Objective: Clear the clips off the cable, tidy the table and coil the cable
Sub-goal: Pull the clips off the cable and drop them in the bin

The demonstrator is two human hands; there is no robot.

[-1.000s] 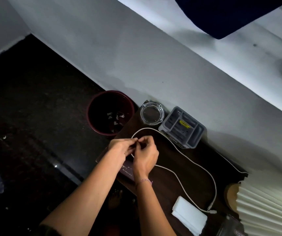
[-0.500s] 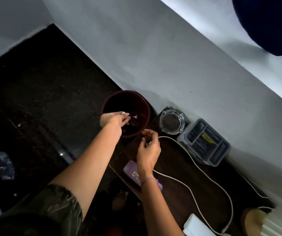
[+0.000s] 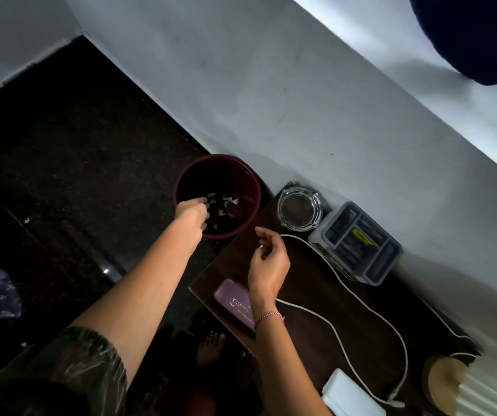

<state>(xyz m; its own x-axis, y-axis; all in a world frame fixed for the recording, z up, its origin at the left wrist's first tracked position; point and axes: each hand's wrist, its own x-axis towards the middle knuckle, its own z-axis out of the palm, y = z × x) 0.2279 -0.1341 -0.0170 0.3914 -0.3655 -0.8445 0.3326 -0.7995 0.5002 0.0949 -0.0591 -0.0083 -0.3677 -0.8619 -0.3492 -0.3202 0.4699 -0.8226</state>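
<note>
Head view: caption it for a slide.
Left hand over the maroon bin, right hand holding the white cable above the table.

Maroon bin (image 3: 217, 159); white cable (image 3: 298, 238); purple case (image 3: 232, 298); grey organiser (image 3: 376, 274); dark-brown table (image 3: 301, 280).

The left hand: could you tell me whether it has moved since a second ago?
Yes. The left hand has gone from the cable over the table, leftward, to above the mouth of the red bin.

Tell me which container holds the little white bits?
The round dark-red bin on the floor, beneath the left hand; the glass ashtray and grey tray stand on the table.
</note>
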